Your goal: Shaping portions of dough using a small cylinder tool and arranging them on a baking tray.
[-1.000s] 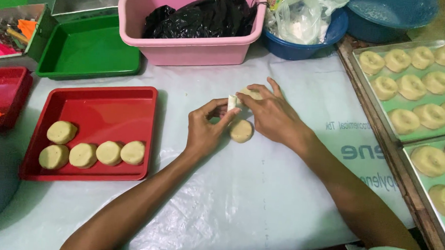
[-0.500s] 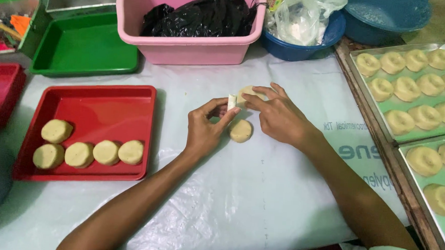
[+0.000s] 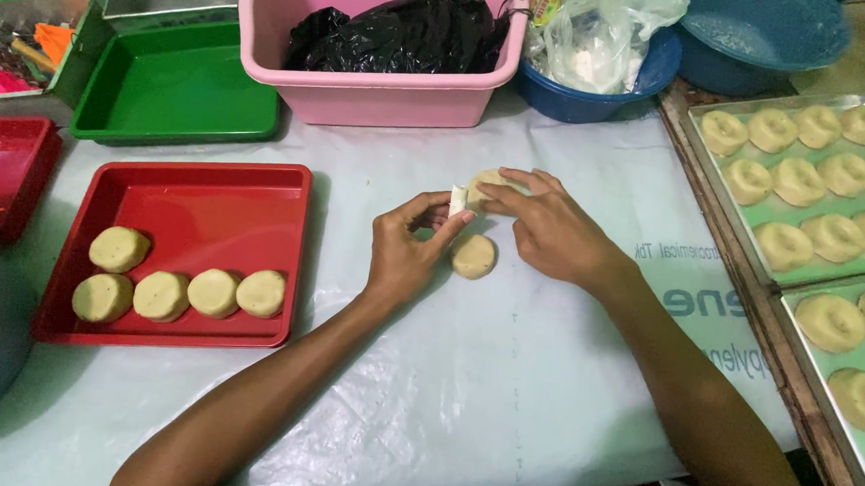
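Two hands met over the desk [image 3: 543,394]: left hand [image 3: 405,256] pinched a small white piece [image 3: 458,199]; right hand [image 3: 550,231] clamped a dough round [image 3: 489,182], above another dough disc [image 3: 474,255].

Pale dough piece [image 3: 486,184] pinched between both hands, round flattened dough disc [image 3: 474,255] just below
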